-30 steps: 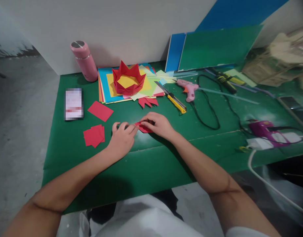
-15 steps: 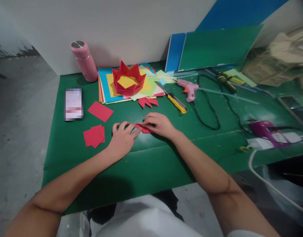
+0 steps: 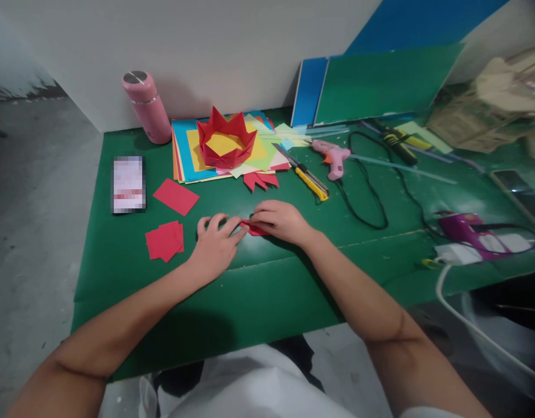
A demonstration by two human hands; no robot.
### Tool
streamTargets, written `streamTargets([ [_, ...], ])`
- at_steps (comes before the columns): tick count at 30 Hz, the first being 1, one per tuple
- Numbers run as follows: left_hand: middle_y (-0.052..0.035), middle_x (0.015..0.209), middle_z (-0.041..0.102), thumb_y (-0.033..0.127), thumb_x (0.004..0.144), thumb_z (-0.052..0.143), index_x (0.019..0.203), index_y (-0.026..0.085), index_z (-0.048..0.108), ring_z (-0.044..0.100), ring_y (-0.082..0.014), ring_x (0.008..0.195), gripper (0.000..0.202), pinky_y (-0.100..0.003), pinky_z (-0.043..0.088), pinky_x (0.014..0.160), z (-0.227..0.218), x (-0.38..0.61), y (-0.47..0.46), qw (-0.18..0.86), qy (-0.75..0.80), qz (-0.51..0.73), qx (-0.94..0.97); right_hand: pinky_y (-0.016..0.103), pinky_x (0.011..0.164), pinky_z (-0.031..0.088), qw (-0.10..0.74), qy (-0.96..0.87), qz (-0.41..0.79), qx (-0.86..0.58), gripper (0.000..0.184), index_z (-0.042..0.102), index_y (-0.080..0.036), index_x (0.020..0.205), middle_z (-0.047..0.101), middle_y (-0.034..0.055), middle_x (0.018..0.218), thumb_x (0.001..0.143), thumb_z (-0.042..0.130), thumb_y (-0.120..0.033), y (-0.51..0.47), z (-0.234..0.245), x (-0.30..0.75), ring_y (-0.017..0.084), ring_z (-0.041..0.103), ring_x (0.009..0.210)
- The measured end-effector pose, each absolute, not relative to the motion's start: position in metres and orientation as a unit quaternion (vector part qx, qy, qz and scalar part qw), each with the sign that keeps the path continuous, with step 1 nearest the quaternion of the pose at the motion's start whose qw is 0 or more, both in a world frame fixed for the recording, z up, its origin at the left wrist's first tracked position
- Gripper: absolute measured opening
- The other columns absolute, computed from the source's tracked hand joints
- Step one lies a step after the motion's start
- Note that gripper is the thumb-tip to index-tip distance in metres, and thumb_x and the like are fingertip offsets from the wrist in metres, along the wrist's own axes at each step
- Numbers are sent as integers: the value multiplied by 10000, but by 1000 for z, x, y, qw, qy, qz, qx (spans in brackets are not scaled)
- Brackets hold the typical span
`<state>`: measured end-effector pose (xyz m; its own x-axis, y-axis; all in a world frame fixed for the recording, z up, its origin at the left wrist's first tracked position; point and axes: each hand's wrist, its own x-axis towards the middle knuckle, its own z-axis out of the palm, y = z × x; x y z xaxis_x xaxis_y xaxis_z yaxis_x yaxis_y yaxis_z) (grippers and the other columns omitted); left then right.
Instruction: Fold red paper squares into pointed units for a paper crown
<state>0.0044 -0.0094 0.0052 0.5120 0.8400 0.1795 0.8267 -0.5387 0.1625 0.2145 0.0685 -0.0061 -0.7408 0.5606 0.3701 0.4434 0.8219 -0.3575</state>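
Observation:
A small folded piece of red paper (image 3: 257, 231) lies on the green table, partly hidden by my fingers. My left hand (image 3: 216, 244) holds its left end with the thumb and forefinger, while the other fingers are spread on the tabletop. From the right, my right hand (image 3: 280, 222) has its fingers pressed together on the paper's upper side. To the left of my hands are a small pile of red paper squares (image 3: 165, 241) and a single red paper rectangle (image 3: 176, 196). Behind them, a red folded-paper flower ring (image 3: 227, 157) sits on a stack of coloured paper (image 3: 180, 157).
At the back left stands a pink flask (image 3: 152, 116), with a blurred-out phone-like object (image 3: 128, 184) in front. A utility knife (image 3: 311, 181), a pink glue gun (image 3: 335, 159) with its black cord, and a purple power strip (image 3: 467, 235) lie to the right.
My right fingers have shifted slightly on the folded red paper. My left hand stays nearly in place. The whole view has drifted a little.

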Motion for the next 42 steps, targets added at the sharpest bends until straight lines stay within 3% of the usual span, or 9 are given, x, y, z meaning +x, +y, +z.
streamTargets([
  [23,-81,1205,608,103,851,475,1192,245,619,451,-283,1090,397,-482,326,890,7,4,-7,30,468,126,874,288,686,485,220,-936,115,-249,302,714,-210,870,671,64,843,969,440,-291,69,-3,215,167,603,782],
  [42,-111,1175,582,106,850,476,1184,239,628,451,-283,1099,391,-497,303,916,6,5,-6,26,467,140,873,266,685,497,254,-935,106,-224,274,720,-184,874,701,63,835,959,476,-272,70,-3,215,155,622,764],
])
